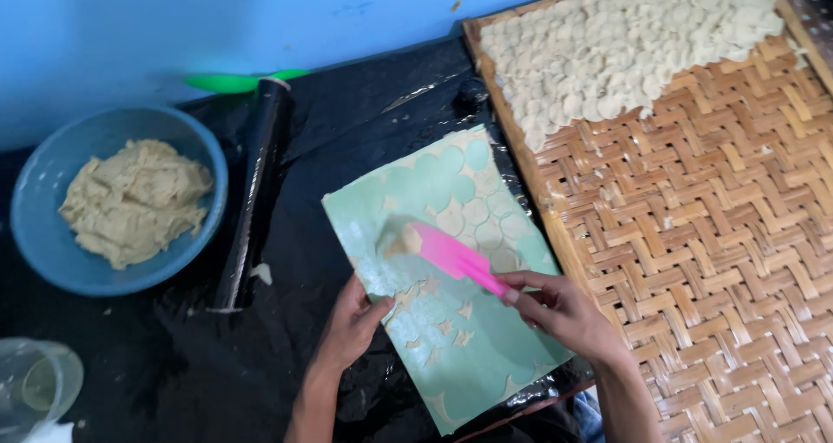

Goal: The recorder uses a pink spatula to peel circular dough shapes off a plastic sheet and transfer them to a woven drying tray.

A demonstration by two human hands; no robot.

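My right hand is pinched shut on the handle of a pink spatula, thumb and fingers clamped near its end so the blade angles up and away to my left. The blade tip sits on the green board, in a smeared patch of thin dough; low angle, so it looks set for scraping rather than lifting. My left hand presses on the near-left edge of the board, fingers together, thumb on top, holding nothing else; I judge it pins the board so it won't slide on the slick black plastic sheet under it.

Beyond the spatula tip the board carries a dough sheet stamped into round discs, still in place. Between my two hands lie leftover dough scraps, little ragged offcuts.

Right of my right hand, touching the board's edge, is a woven bamboo tray; its far end is piled with pale dough rounds, kept close for short transfers, I'd guess. Far to the left of my left hand, a blue bowl with a lump of dough. Between bowl and board, a black rolling pin, parked out of the way. Near-left corner: a clear plastic cup.
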